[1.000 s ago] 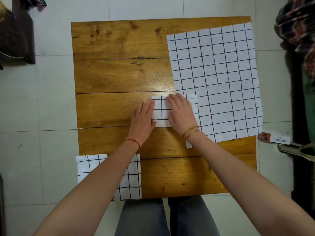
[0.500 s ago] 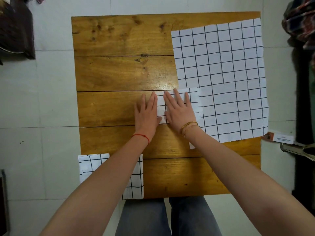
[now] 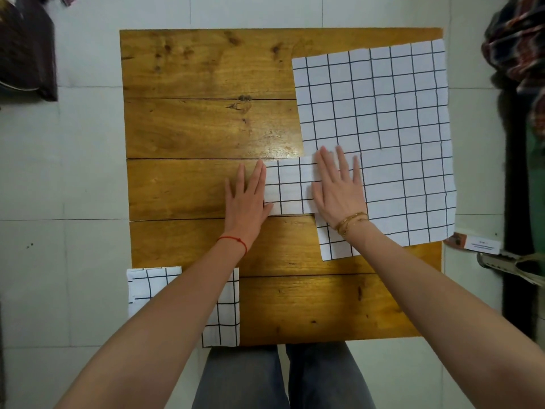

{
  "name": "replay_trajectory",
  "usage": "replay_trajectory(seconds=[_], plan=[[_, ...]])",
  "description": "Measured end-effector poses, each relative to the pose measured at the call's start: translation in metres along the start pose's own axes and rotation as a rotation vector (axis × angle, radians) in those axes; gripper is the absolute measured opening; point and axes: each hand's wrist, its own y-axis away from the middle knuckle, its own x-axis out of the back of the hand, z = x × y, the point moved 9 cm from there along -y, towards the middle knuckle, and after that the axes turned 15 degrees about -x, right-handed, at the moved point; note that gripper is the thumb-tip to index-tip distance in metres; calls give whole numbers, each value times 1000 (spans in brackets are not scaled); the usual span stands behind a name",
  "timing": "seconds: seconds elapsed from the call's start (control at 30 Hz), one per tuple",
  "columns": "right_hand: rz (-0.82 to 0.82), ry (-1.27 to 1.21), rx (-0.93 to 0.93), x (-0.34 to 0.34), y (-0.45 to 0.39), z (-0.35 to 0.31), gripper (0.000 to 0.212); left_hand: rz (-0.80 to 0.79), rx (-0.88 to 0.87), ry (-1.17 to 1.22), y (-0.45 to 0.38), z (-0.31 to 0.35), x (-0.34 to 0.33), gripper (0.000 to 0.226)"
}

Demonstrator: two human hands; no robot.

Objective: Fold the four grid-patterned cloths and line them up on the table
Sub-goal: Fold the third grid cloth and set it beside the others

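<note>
The small folded white cloth with a black grid (image 3: 290,187) lies at the middle of the square wooden plank table (image 3: 206,128), and only its central strip shows, since a hand covers each end. Its right end lies against the large unfolded grid cloths (image 3: 383,128) spread over the table's far right part; how many layers lie there cannot be told, though a lower corner juts out toward the near edge under the right wrist. The left hand (image 3: 246,199), fingers straight and close together, lies flat on the wood with its thumb side touching the folded cloth's left edge. The right hand (image 3: 339,187), fingers straight and slightly spread, presses flat on the folded cloth's right end and the big cloth beside it. Another folded grid cloth (image 3: 224,314) sits at the table's near left corner, overhanging the edge and largely hidden by the left forearm. Beyond the table's right edge a small labelled box (image 3: 474,244) lies on the pale tiled floor (image 3: 73,172), partly cut off by the tabletop.
</note>
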Motion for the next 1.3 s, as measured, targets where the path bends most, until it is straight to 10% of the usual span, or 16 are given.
replay_trajectory(seconds=[0.13,0.6,0.9,1.3], plan=[[-99,1,240,-7,7,-52,57,66,-31,-31,7,5,5,81],[-340,8,112,-19,9,-64,57,-153,-184,-200,95,40,-53,62],[-91,-166,262,-1,45,-63,58,63,-29,-2,91,51,-21,62],[-186,84,201,-60,91,-31,61,-77,38,-11,66,51,-30,64]])
